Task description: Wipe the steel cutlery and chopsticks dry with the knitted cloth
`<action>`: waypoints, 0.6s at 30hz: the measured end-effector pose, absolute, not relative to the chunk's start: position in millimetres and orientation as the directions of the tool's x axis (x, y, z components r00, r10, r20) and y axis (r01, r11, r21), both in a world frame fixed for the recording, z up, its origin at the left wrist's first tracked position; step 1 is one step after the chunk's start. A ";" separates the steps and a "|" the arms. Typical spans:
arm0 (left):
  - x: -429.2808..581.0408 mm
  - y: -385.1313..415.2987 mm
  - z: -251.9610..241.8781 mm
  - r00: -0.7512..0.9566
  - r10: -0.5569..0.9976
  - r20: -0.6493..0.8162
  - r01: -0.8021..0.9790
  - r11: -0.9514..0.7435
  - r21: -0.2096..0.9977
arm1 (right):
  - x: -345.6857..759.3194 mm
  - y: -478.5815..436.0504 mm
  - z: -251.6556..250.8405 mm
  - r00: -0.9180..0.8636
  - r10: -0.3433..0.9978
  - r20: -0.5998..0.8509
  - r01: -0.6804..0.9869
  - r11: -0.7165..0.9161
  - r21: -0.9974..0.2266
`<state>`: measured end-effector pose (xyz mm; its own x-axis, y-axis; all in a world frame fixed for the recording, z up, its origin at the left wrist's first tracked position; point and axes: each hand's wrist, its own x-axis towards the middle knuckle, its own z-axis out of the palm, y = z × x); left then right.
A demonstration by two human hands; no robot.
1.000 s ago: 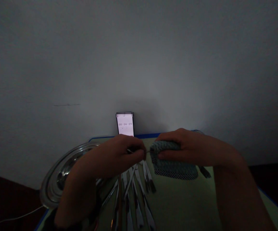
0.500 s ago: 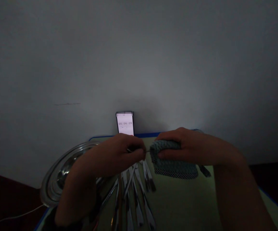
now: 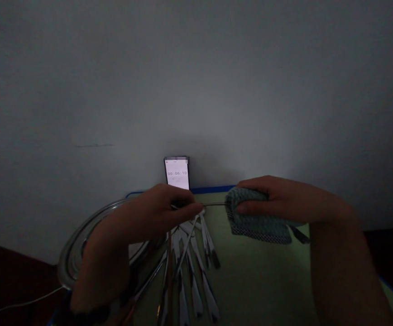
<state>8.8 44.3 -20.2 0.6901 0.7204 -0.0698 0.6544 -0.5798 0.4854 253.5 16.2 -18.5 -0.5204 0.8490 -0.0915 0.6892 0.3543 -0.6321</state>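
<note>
My left hand (image 3: 169, 210) is closed, thumb against fingers, on one end of a thin metal piece of cutlery (image 3: 215, 204). Its other end disappears into a folded grey-green cloth (image 3: 257, 222) with a checked edge. My right hand (image 3: 278, 197) pinches that cloth around it, thumb in front and fingers over the top. A dark strip (image 3: 300, 234) sticks out at the cloth's right end. Which kind of cutlery it is stays hidden. Below my hands, several metal table knives (image 3: 194, 290) lie fanned out on the table, some overlapping.
A round shiny metal dish (image 3: 69, 262) stands on the left, partly behind my left forearm. A phone (image 3: 177, 173) showing a timer leans against the grey wall (image 3: 196, 90). The pale green table (image 3: 257, 285) has a blue edge. A white cable (image 3: 23, 303) runs at lower left.
My right hand and the cloth have moved right and slightly up. My left hand has shifted a little left, so more of the thin metal piece shows between them.
</note>
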 end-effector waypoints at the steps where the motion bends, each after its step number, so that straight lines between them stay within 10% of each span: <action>1: 7.4 44.6 -20.3 0.684 0.727 -0.064 0.661 -0.580 0.476 | 254.9 16.1 -18.9 -0.507 0.857 -0.092 0.699 0.346 -0.626; 18: 32.8 38.0 -17.5 0.724 0.688 -0.051 0.639 -0.641 0.425 | 238.1 14.8 -17.3 -0.559 0.828 -0.051 0.707 0.444 -0.550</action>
<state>32.8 38.0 -17.5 0.7239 0.6880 -0.0507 0.6391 -0.6411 0.4249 238.1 14.8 -17.3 -0.5590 0.8276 -0.0511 0.7074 0.4438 -0.5501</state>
